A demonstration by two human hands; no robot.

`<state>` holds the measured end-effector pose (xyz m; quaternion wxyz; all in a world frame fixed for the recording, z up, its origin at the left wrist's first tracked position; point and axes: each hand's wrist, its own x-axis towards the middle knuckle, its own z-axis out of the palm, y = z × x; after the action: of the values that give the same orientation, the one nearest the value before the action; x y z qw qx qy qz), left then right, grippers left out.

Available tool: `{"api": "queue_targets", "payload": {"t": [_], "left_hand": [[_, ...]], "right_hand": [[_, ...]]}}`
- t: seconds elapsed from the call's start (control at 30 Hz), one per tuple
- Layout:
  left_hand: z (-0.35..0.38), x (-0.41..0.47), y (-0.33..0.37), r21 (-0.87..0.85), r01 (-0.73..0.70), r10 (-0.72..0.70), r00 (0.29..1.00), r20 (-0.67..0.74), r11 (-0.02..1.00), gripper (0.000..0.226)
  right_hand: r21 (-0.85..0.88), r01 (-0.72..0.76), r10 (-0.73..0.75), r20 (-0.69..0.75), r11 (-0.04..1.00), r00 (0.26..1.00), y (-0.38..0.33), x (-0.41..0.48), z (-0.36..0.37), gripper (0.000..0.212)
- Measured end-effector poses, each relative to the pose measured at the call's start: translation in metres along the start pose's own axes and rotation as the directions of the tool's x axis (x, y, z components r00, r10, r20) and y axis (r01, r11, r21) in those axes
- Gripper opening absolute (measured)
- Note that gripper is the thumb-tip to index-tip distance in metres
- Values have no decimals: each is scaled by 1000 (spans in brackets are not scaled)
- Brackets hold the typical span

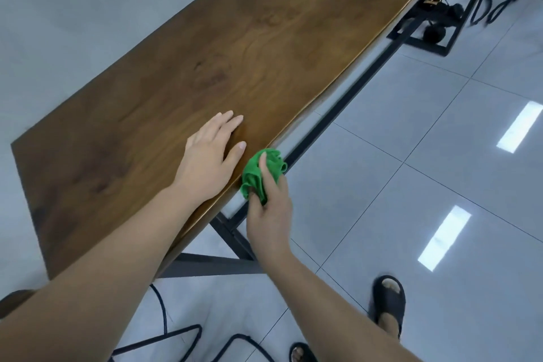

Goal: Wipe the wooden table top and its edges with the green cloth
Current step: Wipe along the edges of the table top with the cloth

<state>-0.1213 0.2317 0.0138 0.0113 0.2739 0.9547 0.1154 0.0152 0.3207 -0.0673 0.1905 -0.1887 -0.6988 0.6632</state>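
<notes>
A long dark wooden table top runs from the lower left to the upper right. My left hand lies flat on it near the front edge, fingers straight. Just beside it, my right hand grips the bunched green cloth and holds it against the table's front edge. Part of the cloth is hidden under my thumb and fingers.
A black metal frame runs under the table. Black cables and small gear lie on the grey tiled floor at the upper right. A cable and wire frames lie near my feet in black sandals.
</notes>
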Motion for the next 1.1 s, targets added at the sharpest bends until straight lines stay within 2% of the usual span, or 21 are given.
{"api": "queue_targets", "payload": {"t": [0.17,0.33,0.4,0.5,0.67,0.77,0.93,1.1], "left_hand": [[6,0,-7,-59,38,-40,999,-36,998,54],[13,1,-9,-5,24,-24,998,-55,1000,55],[13,1,-10,1,25,-25,998,-53,1000,56],[13,1,-9,13,29,-28,998,-52,999,55],[10,1,-3,43,46,-44,998,-41,998,55],[8,2,-1,50,53,-52,998,-32,997,56],[8,2,-1,58,52,-50,998,-42,997,55],[12,2,-5,46,38,-35,998,-53,998,54]], "right_hand": [[-8,-16,17,146,1000,989,2,-88,39,87],[-27,-6,11,165,1000,986,2,-78,31,89],[-34,-11,15,110,999,994,-2,-52,20,91],[-50,-37,35,-47,998,998,-5,16,-3,86],[-110,-151,120,-249,983,961,-7,138,-59,82],[-76,-193,162,-298,978,941,-10,181,-85,80],[-40,-203,182,-307,978,934,-11,175,-82,82],[8,-142,140,-223,990,965,-7,87,-26,82]]}}
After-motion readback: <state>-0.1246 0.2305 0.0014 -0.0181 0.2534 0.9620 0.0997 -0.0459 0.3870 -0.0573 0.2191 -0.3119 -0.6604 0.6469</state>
